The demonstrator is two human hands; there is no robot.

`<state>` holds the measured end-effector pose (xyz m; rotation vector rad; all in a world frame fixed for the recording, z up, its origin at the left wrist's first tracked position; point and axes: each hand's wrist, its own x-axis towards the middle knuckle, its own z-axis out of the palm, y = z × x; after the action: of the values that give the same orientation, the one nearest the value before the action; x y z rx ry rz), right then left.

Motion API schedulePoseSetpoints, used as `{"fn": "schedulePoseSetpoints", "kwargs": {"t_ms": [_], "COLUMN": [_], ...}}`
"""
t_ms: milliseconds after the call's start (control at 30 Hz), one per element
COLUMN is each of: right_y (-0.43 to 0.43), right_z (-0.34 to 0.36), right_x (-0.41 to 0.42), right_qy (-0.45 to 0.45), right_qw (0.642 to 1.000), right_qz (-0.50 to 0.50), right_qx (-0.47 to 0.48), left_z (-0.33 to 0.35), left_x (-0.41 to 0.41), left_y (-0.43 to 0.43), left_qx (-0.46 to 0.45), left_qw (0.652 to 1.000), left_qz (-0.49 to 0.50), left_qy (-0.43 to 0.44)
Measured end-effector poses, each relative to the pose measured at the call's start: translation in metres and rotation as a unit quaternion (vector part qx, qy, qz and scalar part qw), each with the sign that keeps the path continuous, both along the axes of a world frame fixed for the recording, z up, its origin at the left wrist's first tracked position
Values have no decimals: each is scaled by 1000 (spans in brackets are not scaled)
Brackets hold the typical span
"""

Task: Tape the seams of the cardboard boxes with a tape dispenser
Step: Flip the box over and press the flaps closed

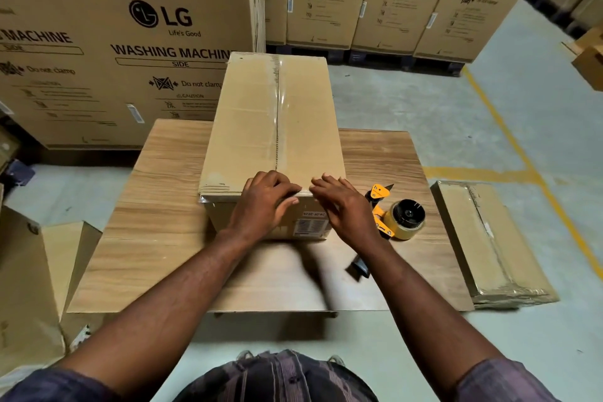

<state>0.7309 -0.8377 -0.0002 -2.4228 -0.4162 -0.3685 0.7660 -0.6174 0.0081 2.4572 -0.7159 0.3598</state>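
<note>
A long cardboard box (254, 127) lies on a low wooden table (156, 225), with clear tape running down its centre seam. My left hand (267, 202) rests over the box's near top edge, fingers bent down onto the tape end. Just to the right of it, my right hand (342, 206) presses with straight fingers on the same edge. A yellow and black tape dispenser (396, 215) lies on the table to the right of the box, untouched by either hand. Its black handle shows below my right wrist.
A flat taped cardboard box (489, 245) lies on the floor right of the table. Big washing machine cartons (124, 42) stand at the left and along the back. Folded cardboard (39, 258) leans at the left. Yellow floor lines (522, 153) run on the right.
</note>
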Motion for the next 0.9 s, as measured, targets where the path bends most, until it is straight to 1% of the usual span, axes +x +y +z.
{"fn": "schedulePoseSetpoints", "kwargs": {"t_ms": [100, 167, 300, 433, 500, 600, 700, 767, 900], "right_y": [0, 6, 37, 54, 53, 67, 89, 97, 94], "right_z": [1, 7, 17, 5, 3, 10, 14, 10, 2], "right_x": [-3, -4, 6, 7, 3, 6, 14, 12, 5], "right_qy": [47, 67, 33, -3, 8, 34, 44, 35, 16], "right_qw": [999, 997, 997, 988, 985, 986, 987, 986, 982], "right_qz": [-1, -12, -19, -43, -55, -73, -77, -72, -70], "right_qx": [-17, -32, -65, -147, -166, -149, -132, -149, -177], "left_z": [3, 7, 13, 8, 8, 9, 8, 4, 5], "left_x": [-4, -5, 4, 7, 5, 3, 7, 10, 10], "left_y": [7, 14, 32, 50, 55, 64, 78, 93, 113], "left_qx": [18, 23, 22, 46, 70, 46, 16, 2, 21], "left_qw": [999, 999, 999, 999, 997, 999, 999, 999, 998], "left_qz": [-17, -12, 46, 14, -11, -14, 33, 41, -25], "left_qy": [23, 22, 18, 8, 16, -1, -24, -14, 51]}}
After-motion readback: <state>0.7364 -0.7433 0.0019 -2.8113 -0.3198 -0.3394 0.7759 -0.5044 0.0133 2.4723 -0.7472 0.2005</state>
